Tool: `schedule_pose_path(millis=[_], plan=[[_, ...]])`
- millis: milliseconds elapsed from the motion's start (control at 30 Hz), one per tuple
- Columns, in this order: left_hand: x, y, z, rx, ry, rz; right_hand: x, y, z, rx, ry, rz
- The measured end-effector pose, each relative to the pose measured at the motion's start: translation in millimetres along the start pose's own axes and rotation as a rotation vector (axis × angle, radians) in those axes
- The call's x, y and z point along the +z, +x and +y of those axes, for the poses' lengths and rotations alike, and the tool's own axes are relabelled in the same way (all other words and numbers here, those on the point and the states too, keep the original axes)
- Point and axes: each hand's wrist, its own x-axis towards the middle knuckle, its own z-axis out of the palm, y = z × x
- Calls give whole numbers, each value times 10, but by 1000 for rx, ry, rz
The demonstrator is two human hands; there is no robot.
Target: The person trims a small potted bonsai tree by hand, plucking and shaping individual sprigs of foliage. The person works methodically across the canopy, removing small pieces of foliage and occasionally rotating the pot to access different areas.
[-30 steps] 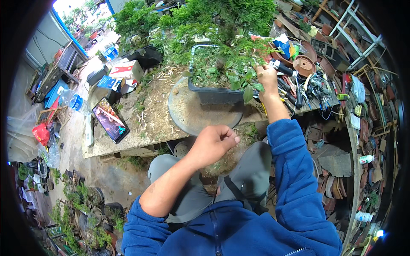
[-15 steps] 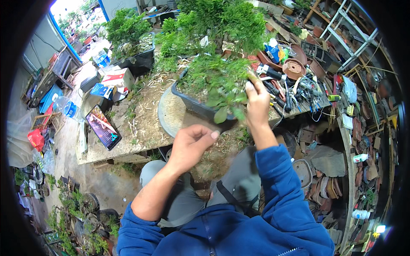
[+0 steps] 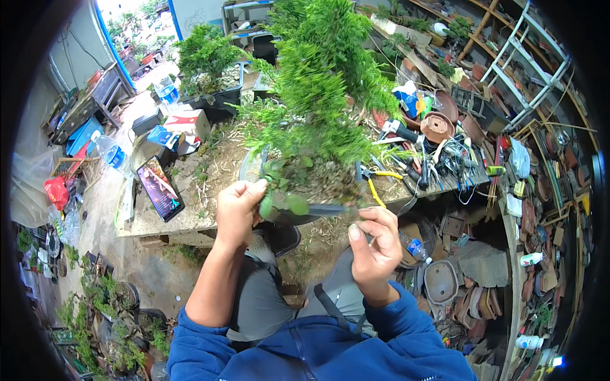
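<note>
A leafy conifer [image 3: 314, 76], blurred in places, stands in a dark rectangular pot [image 3: 304, 214] on a round turntable [image 3: 249, 166] at the bench's front. My left hand [image 3: 240, 208] is closed at broad green leaves [image 3: 296, 203] by the pot's near-left corner; whether it grips leaves or rim, I cannot tell. My right hand [image 3: 373, 244] is by the near-right corner, fingers loosely bent and apart from the thumb, with no held object visible. Yellow-handled pliers [image 3: 375, 189] lie just beyond it.
Left on the bench [image 3: 136, 222] are a phone [image 3: 159, 187], bottle [image 3: 113, 156], boxes and another potted tree [image 3: 206, 54]. Tools [image 3: 422, 171] and brown pots [image 3: 438, 127] crowd the right. A metal ladder [image 3: 527, 66] stands behind them; several potted plants [image 3: 111, 305] sit lower left.
The pot has turned and its plant shifted toward me. My left hand has risen to the leaves at the left corner. My right hand has come down and off the foliage, its fingers loosened.
</note>
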Motion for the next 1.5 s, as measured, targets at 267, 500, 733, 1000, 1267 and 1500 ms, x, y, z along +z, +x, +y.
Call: schedule_pose_path(millis=[267, 500, 733, 1000, 1267, 1500], plan=[[-136, 110, 247, 119, 212, 147, 210, 877, -475, 61, 264, -278], [55, -120, 272, 926, 896, 529, 403, 881, -341, -443, 69, -219], [595, -285, 644, 196, -136, -78, 407, 719, -47, -507, 28, -256], [902, -64, 592, 176, -369, -209, 435, 659, 117, -552, -96, -338], [1009, 31, 327, 302, -543, -217, 328, 739, -211, -314, -20, -139], [975, 36, 250, 335, -576, -209, 653, 1203, -296, 221, 163, -193]])
